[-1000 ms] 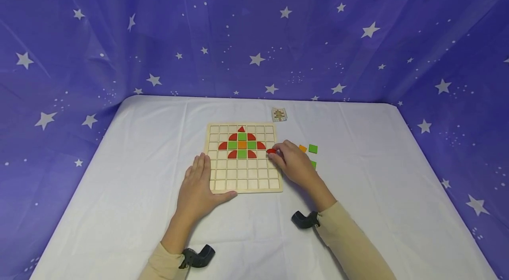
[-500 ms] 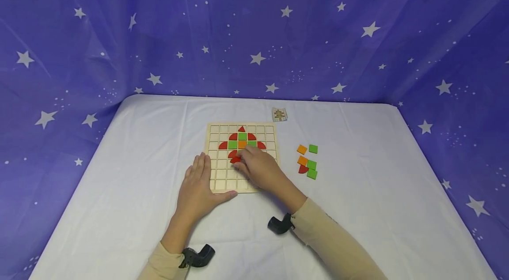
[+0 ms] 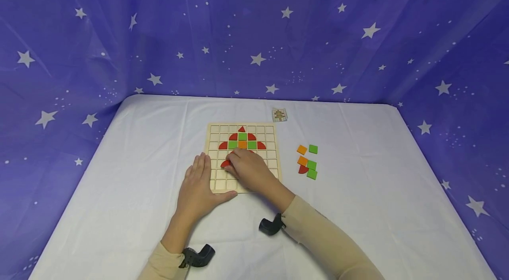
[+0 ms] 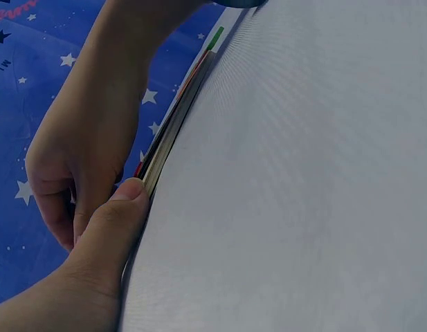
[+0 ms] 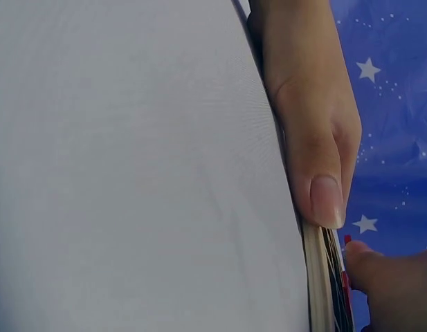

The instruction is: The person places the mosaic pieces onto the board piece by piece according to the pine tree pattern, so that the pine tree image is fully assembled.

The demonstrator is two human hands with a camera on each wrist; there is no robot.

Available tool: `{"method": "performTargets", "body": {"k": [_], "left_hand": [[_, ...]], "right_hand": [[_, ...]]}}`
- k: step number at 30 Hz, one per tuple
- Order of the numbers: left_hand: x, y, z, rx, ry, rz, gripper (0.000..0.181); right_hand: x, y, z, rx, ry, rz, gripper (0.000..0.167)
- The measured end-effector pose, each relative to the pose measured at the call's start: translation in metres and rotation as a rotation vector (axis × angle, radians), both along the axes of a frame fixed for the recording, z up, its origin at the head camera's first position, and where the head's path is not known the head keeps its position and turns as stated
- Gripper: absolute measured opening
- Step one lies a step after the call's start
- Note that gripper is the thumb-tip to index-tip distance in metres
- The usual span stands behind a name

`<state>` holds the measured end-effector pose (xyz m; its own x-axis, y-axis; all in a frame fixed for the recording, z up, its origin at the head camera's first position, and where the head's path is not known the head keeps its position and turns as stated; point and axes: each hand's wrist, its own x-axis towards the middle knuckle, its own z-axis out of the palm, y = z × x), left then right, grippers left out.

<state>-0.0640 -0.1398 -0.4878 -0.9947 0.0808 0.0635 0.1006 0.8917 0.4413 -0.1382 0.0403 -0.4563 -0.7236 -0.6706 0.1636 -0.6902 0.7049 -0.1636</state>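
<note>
On the table lies a pale wooden grid board with red, green and orange tiles set in a tree-like pattern. My right hand is over the board's middle and pinches a red quarter-circle tile at the row beneath the pattern. It covers part of the lowest red and green tiles. My left hand lies flat along the board's left edge, its straight fingers touching the side and its thumb at the front edge. In the left wrist view, the left thumb touches the board edge.
Right of the board lie loose orange tiles, green tiles and one red tile. A small pattern card lies behind the board. White cloth covers the table, and a blue starry curtain stands behind it.
My right hand has carried the red tile leftward from the board's right edge to the lower left of the pattern, uncovering the loose tiles. The left hand has stayed in place.
</note>
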Motion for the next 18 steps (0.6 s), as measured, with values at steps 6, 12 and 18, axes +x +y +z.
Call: {"method": "performTargets", "body": {"k": [6, 12, 18], "left_hand": [[-0.0002, 0.0002, 0.0007, -0.003, 0.004, -0.002, 0.137], [-0.0004, 0.0001, 0.0016, -0.003, -0.002, -0.004, 0.136], [-0.0001, 0.0006, 0.0020, -0.004, 0.000, -0.007, 0.136]], "right_hand": [[-0.0011, -0.0025, -0.0024, 0.022, 0.014, -0.005, 0.032], [-0.0019, -0.0039, -0.0032, 0.016, 0.017, -0.015, 0.032], [-0.0019, -0.0047, -0.0020, -0.012, -0.011, -0.029, 0.030]]}}
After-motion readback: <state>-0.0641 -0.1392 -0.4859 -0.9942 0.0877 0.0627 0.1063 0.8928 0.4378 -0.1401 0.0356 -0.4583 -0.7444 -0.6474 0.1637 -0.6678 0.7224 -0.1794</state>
